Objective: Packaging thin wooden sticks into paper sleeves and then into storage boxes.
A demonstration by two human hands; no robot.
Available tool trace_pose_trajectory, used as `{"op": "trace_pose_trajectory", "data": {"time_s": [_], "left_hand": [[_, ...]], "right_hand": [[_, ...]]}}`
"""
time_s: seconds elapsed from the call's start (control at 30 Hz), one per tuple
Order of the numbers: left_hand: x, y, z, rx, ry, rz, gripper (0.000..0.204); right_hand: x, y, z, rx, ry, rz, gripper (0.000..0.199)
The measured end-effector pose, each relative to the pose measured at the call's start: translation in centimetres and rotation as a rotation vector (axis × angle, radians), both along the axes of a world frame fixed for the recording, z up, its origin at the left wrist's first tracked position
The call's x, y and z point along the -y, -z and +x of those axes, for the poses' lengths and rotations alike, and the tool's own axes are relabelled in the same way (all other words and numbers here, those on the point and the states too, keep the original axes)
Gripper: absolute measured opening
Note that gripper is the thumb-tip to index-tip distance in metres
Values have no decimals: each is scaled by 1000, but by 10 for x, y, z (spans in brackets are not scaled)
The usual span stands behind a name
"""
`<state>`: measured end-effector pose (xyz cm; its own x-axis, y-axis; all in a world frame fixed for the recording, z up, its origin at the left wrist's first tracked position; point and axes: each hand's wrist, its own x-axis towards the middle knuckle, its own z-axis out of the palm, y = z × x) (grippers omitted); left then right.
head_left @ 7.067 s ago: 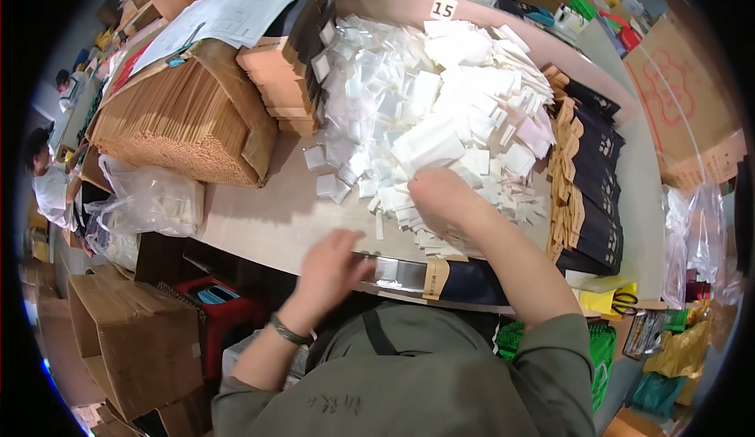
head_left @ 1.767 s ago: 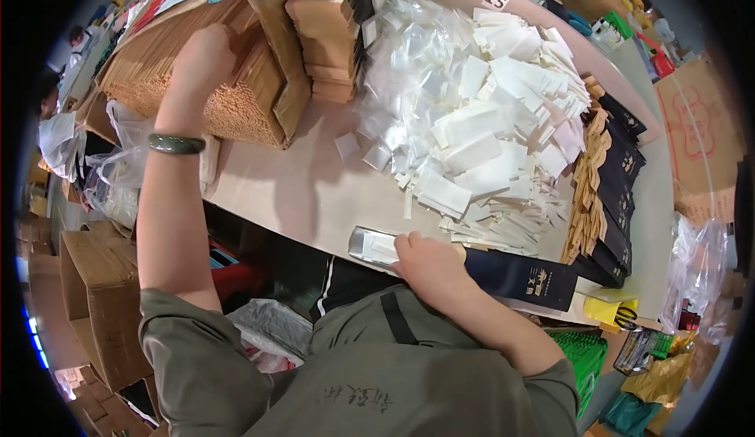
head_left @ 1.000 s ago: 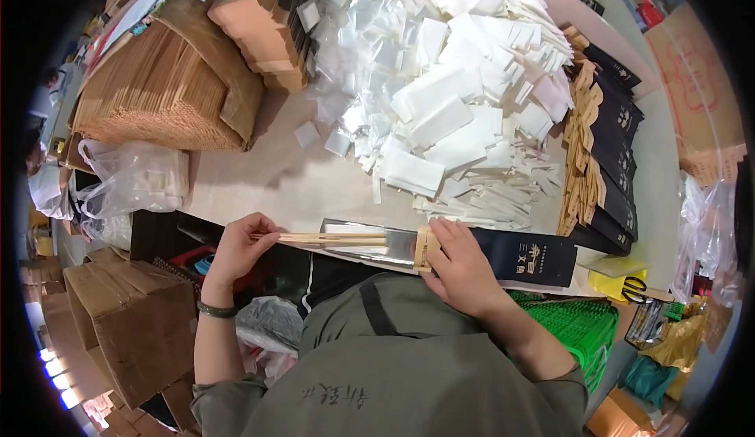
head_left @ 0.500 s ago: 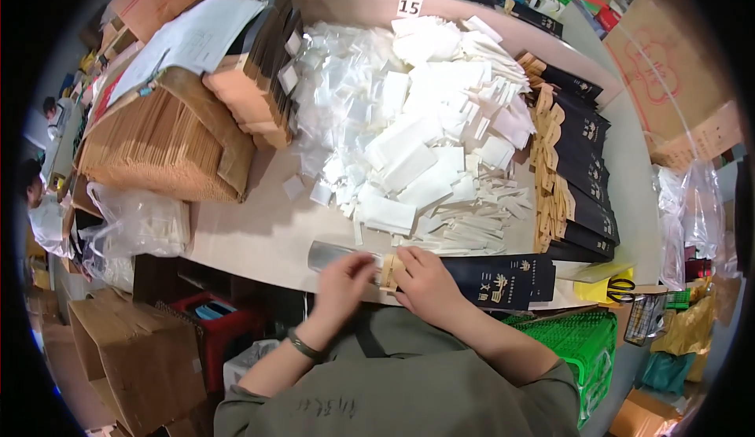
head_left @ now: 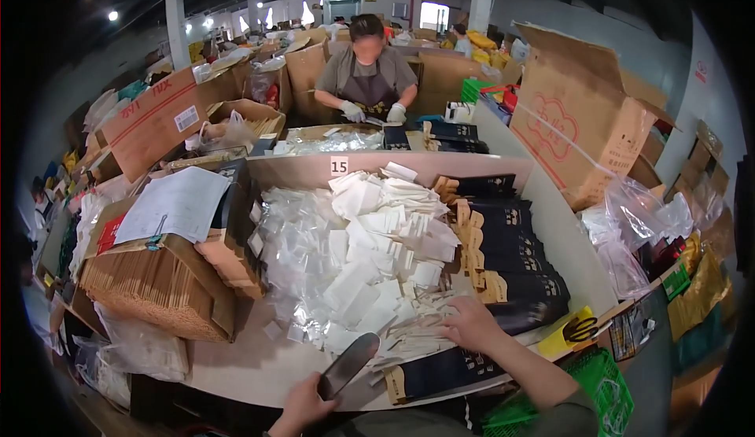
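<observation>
A flat, dark grey, shiny strip with a rounded end (head_left: 351, 365) slants up from my left hand (head_left: 305, 402), which is closed on its lower end near the table's front edge. My right hand (head_left: 474, 324) is at the right edge of a heap of white paper slips and packets (head_left: 377, 280), its fingers apart and nothing visible in them. Whether its fingertips touch the slips I cannot tell. Below my right hand, a black printed paper sleeve with a tan end (head_left: 440, 372) lies along the front edge, partly covered by my forearm.
Clear plastic bags (head_left: 295, 256) lie left of the slips. Black sleeves (head_left: 507, 240) overlap along the right. A brown carton of packed sheets (head_left: 157, 283) stands left. Scissors (head_left: 580, 330) sit in a yellow holder at right. Across the divider, a gloved person (head_left: 370, 83) works.
The view has tilted up, bringing the room and a person into sight. My hands have parted: the left now holds the grey strip away from the sleeve, and the right has moved to the slips.
</observation>
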<state>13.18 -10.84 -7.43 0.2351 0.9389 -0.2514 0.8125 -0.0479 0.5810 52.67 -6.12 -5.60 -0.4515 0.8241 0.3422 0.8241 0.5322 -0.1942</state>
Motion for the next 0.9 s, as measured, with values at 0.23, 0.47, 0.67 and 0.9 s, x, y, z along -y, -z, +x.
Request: {"op": "trace_pose_trajectory", "data": {"time_s": [0.23,0.47,0.67,0.9], "left_hand": [[21,11,89,415,696,-231,51],[29,30,99,486,698,-237,36],[-1,12,46,253,66,-162,29],[10,29,18,104,68,176,54]], "right_hand": [[43,63,-72,46,-439,-318,36],[45,16,-84,-287,-483,-445,32],[64,-1,-100,-99,-3,-218,32],[62,16,-127,-102,319,-614,23]]}}
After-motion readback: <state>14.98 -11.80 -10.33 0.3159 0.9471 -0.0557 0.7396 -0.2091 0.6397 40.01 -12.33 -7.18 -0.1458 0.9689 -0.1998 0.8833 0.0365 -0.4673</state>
